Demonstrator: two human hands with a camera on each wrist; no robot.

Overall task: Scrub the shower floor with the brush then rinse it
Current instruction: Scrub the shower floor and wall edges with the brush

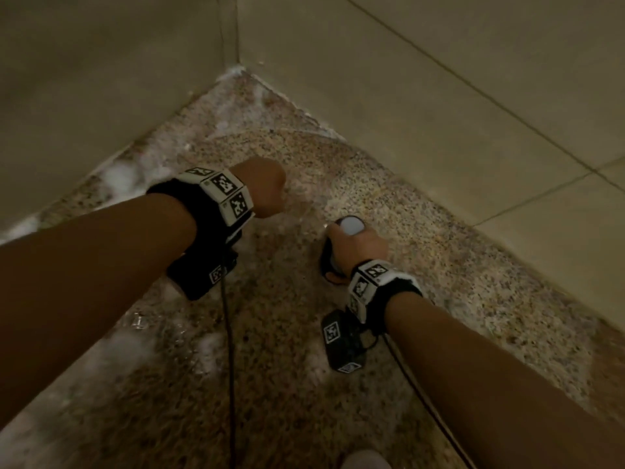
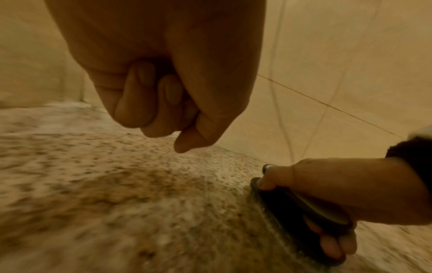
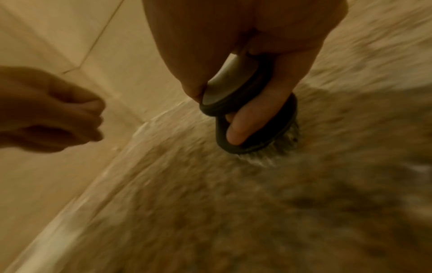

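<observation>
A dark scrub brush (image 3: pixel 261 127) with a loop handle stands bristles-down on the speckled, wet shower floor (image 1: pixel 422 231). My right hand (image 1: pixel 358 242) grips the handle, fingers curled through the loop; the brush (image 2: pixel 304 208) and that hand (image 2: pixel 350 188) also show in the left wrist view. My left hand (image 1: pixel 267 187) hovers above the floor to the left of the brush, curled into a fist (image 2: pixel 163 107) that holds nothing. In the right wrist view the left hand (image 3: pixel 58 114) sits at the left edge.
Two beige tiled walls (image 1: pixel 439 79) meet in a corner (image 1: pixel 236 66) straight ahead. White soap foam (image 1: pixel 121 177) lies along the left wall base and in patches on the floor. Black cables (image 1: pixel 230 350) hang from both wrist cameras.
</observation>
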